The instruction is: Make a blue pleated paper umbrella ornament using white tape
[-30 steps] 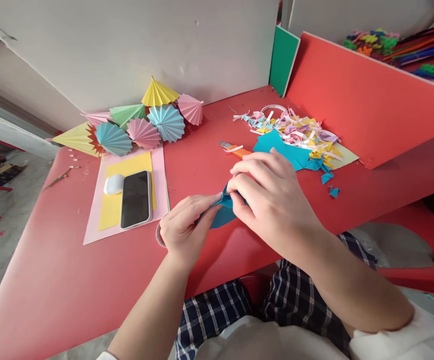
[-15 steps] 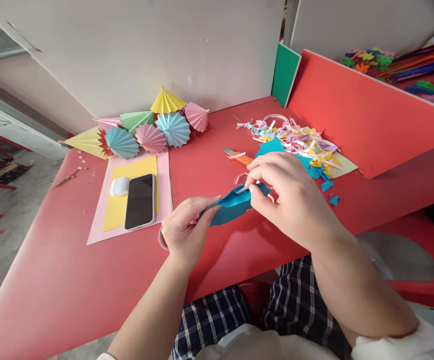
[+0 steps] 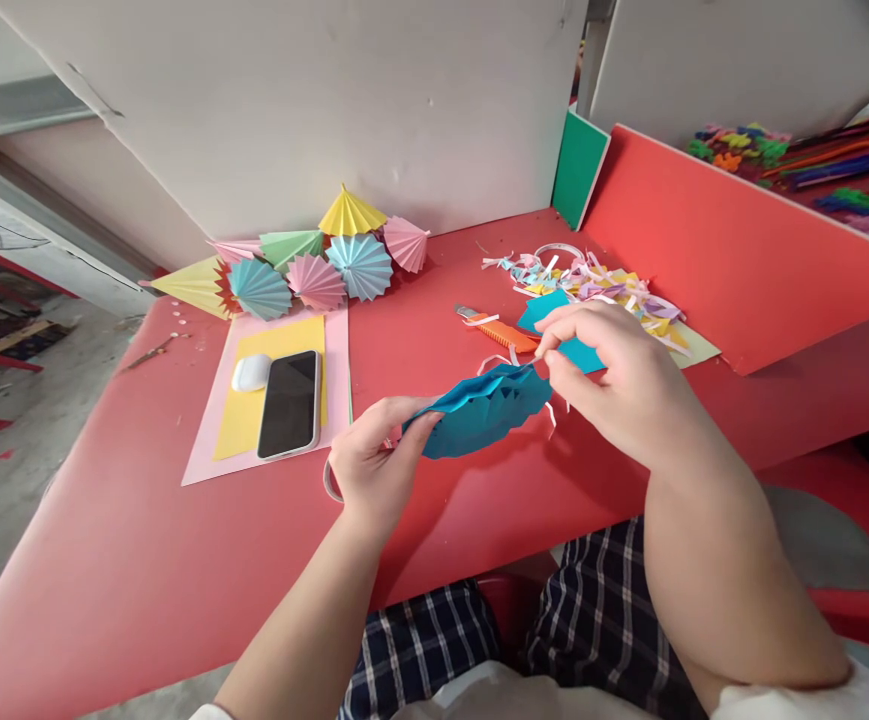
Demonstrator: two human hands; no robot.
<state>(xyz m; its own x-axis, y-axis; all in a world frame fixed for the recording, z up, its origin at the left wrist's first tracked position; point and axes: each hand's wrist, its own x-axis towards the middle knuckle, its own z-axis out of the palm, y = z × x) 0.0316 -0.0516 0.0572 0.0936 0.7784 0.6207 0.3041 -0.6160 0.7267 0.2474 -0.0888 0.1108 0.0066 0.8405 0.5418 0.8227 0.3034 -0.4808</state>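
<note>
A folded blue paper piece (image 3: 483,415) with pleats and small cut notches hangs over the front part of the red table. My left hand (image 3: 378,450) pinches its left end between thumb and fingers. At its right end, my right hand (image 3: 599,375) has thumb and forefinger pressed together; what they grip there is too small to make out. Just behind the paper lies an orange cutter (image 3: 501,333), with flat blue paper (image 3: 580,352) partly hidden by my right hand.
Pleated paper umbrellas (image 3: 359,265) stand at the back left. A phone (image 3: 288,405) and a white case (image 3: 252,372) rest on yellow and pink sheets. Paper scraps (image 3: 599,280) are heaped before a red board (image 3: 741,240). A tape roll (image 3: 331,482) sits beside my left hand.
My right hand has moved right, to the paper's end, and more of the pleated blue piece shows. The white strip seen inside it earlier is no longer visible there. The view has shifted slightly.
</note>
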